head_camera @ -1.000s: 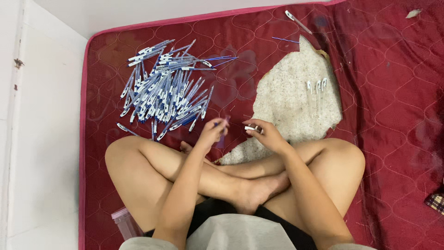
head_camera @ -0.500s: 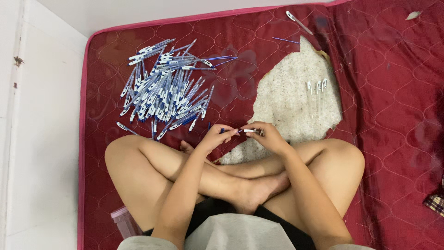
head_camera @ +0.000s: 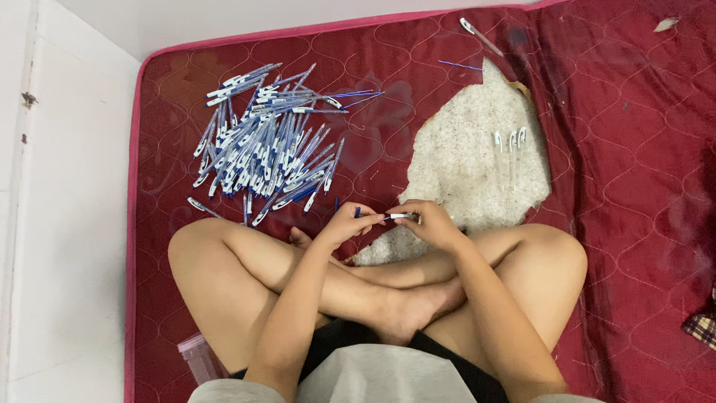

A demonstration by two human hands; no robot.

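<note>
- White wall and floor strip runs down the left edge, beside the pink-edged, dark red quilted mattress on which the person sits cross-legged.
- Clear plastic jar with a pinkish lid stands at the lower left, just beside the person's thigh.
- Heap of blue-and-white plastic pens lies on the mattress in front of the left knee, the pens crossing one another at many angles; a few strays lie apart at its lower edge.
- Left hand is curled, its fingertips pinched on the blue end of a thin blue-and-white pen.
- That pen is held level above the crossed shins, between the two hands and just short of the heap.
- Right hand is closed round the pen's white end, thumb and fingers gripping it.
- Worn patch of pale, speckled padding shows where the red cover is torn, beyond the right hand.
- Three small white pen clips lie side by side on that patch.
- One more pen lies alone near the top edge.
</note>
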